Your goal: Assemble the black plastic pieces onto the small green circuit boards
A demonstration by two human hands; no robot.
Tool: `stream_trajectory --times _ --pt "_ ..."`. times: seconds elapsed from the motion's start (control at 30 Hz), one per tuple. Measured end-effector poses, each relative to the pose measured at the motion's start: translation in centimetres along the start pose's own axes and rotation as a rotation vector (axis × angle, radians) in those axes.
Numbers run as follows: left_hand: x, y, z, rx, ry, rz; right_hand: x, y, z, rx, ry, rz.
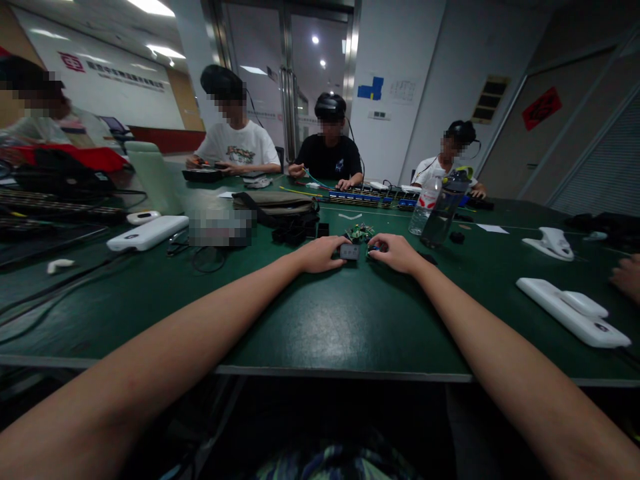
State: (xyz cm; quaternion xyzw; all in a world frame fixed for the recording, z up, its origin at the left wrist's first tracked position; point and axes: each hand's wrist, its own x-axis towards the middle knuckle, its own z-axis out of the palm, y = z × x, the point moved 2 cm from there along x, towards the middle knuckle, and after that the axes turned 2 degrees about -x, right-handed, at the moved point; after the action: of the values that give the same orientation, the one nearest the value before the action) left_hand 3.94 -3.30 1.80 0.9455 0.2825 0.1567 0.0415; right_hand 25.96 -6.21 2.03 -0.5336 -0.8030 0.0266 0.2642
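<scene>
Stretched out over the green table (pixel 300 320), my left hand (pixel 321 255) grips a small grey box (pixel 349 252) with markings on its near face. Just to the right, my right hand (pixel 393 253) is closed, thumb and fingers pinched around a small blue and dark part (pixel 374 249), mostly covered by the fingers. A small pile of green circuit boards (pixel 360 231) lies right behind the two hands. Several black open boxes (pixel 295 230) stand to the left of the pile, beyond my left hand.
Water bottles (pixel 424 207) stand back right. White power banks lie at left (pixel 149 233) and right (pixel 573 313), with a white clamp-like item (pixel 549 245) behind. A grey bag (pixel 275 205) lies behind the black boxes. Several people sit around the table; a person's hand (pixel 627 277) shows far right.
</scene>
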Motion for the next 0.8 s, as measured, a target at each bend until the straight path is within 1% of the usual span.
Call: stream_trajectory --times 0.43,0.8 --pt "-0.01 0.11 -0.10 -0.003 -0.017 -0.029 0.09 -0.04 -0.09 -0.006 0.043 -0.015" --pt "0.04 0.01 0.01 0.009 -0.009 -0.024 0.00 -0.60 -0.50 -0.003 0.105 -0.071"
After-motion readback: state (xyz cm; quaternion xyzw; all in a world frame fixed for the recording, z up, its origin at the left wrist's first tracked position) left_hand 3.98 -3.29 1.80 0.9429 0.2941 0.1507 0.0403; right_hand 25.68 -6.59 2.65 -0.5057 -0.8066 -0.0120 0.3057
